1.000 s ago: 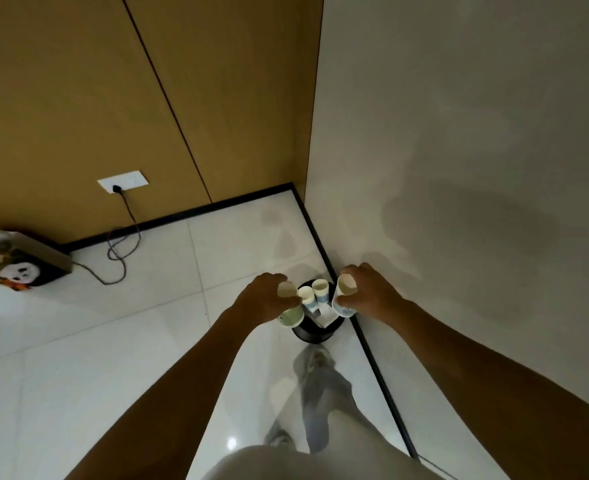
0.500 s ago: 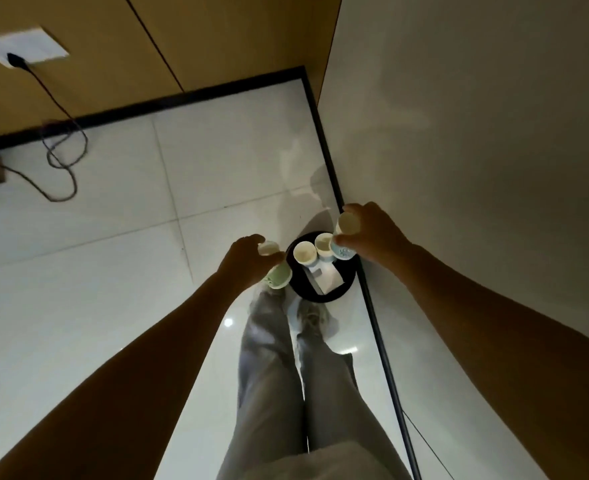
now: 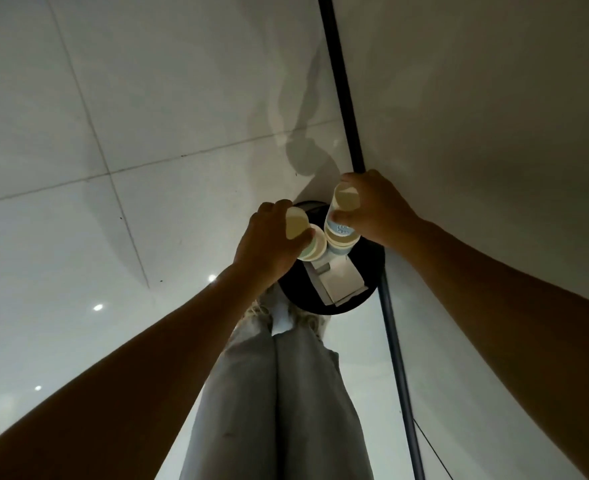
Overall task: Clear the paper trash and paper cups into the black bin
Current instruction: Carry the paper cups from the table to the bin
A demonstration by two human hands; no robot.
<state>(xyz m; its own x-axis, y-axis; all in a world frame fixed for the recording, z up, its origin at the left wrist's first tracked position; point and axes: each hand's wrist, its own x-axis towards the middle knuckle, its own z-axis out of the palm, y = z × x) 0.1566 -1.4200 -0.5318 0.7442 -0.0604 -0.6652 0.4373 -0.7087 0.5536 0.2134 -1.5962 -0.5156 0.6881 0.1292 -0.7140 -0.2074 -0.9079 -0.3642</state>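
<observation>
Directly above the black bin (image 3: pixel 362 299), both hands grip paper cups: left hand (image 3: pixel 269 244) holds two, right hand (image 3: pixel 376 209) two more.

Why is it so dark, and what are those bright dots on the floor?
Head view: the room is dim, so both arms look like dark shapes; the dots are lights mirrored in shiny floor tiles; a soft shadow falls beyond the black bin; the wide lens bends the edges.
</observation>
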